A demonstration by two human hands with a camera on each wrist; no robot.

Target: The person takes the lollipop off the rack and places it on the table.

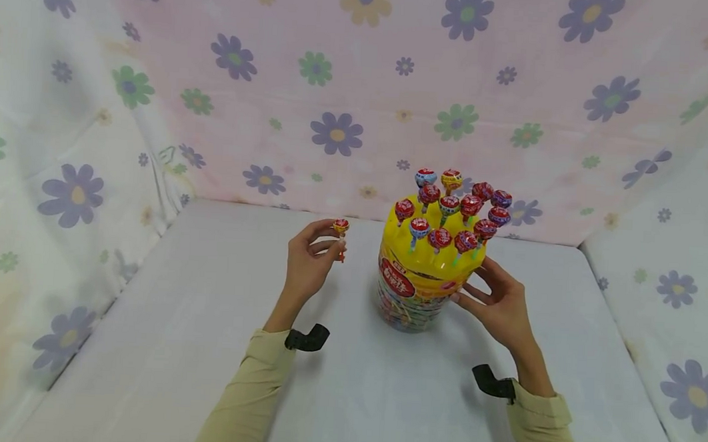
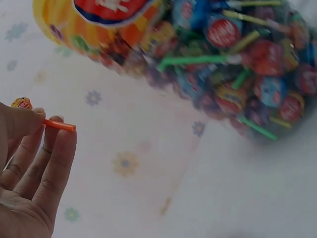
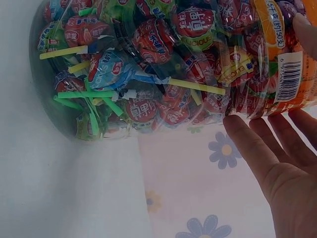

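Observation:
My left hand pinches a lollipop by its orange stick, between thumb and fingers. In the left wrist view the orange stick juts past the fingertips, and the wrapped candy shows at the left edge. The lollipop is held to the left of a large clear jar packed with wrapped lollipops. Several more lollipops stand upright in its yellow lid. My right hand holds the jar's right side, thumb toward the front and fingers round the back, near the barcode label.
The jar stands on a white-covered table. A flower-printed cloth hangs behind the table and along both sides. Black wrist mounts sit at both sleeve cuffs.

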